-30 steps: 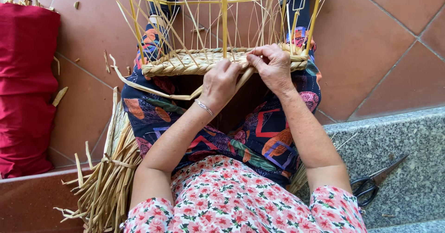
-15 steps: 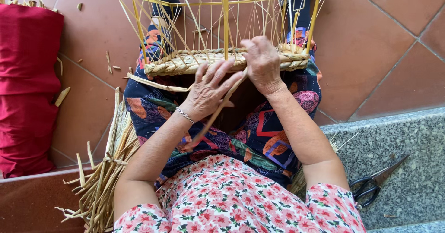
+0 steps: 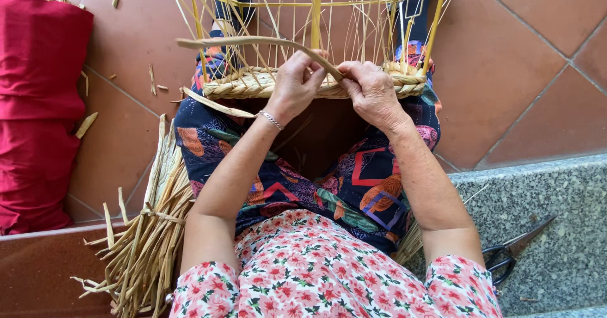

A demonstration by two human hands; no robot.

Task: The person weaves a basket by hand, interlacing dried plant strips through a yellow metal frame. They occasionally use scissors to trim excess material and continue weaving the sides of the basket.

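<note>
Head view, hands: the left hand [image 3: 296,84] and right hand [image 3: 372,89] sit close together, almost touching, on the near edge of the basket [image 3: 316,81].
Left hand: fingers curled shut, pinching a long flat strip [image 3: 253,41] against the woven rim; a thin bracelet [image 3: 272,121] rings the wrist.
Right hand: fingers bent and closed down on the same strip where it meets the rim, knuckles up.
Strip: it runs from between the two hands up and away to the left in a shallow arc, its free end out past the frame's left corner.
Basket: held between the knees on the lap, tipped so its opening faces the person; the braided rim runs across beneath both hands, and thin loose stakes stick up inside a yellow frame [image 3: 314,11].
Second strip: another flat strip [image 3: 218,104] pokes out to the left just under the rim.
Bundle: a tied sheaf of straw [image 3: 148,236] lies on the floor beside the left leg.
Cushion: a red cushion [image 3: 38,109] lies at far left on the tiles.
Scissors: black-handled scissors [image 3: 512,251] rest on the grey stone step [image 3: 556,204] by the right elbow.
</note>
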